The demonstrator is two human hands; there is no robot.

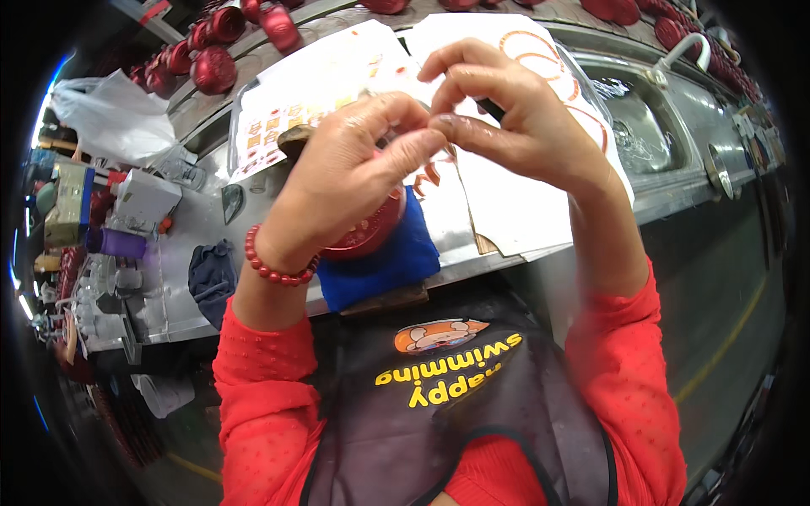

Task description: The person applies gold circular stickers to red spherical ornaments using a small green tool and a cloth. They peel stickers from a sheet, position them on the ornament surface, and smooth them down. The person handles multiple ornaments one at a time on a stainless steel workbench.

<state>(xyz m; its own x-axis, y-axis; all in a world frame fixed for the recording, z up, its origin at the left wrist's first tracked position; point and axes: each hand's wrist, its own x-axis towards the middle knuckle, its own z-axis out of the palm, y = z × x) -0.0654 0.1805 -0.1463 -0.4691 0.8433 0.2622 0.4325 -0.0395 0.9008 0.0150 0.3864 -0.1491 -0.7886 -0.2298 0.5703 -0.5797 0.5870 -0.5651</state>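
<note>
My left hand (359, 164), with a red bead bracelet (274, 261) at the wrist, has its thumb and forefinger pinched together. My right hand (523, 118) meets it, fingers curled and thumb against the left fingertips. What they pinch is hidden. A small dark piece (489, 108) shows behind the right fingers; I cannot tell if it is held. Below the left hand sits a glossy red rounded vessel (371, 232), partly covered, on a blue cloth (380, 274). Behind it lie a white sheet with gold and red printed pieces (325, 63) and a white sheet with red rings (523, 198).
A steel sink with a tap (645, 126) lies at the right. Red ornamented vessels (213, 70) line the back shelf. At the left are a clear plastic bag (114, 118), a white box (146, 201), a purple bottle (118, 243) and a dark cloth (213, 282).
</note>
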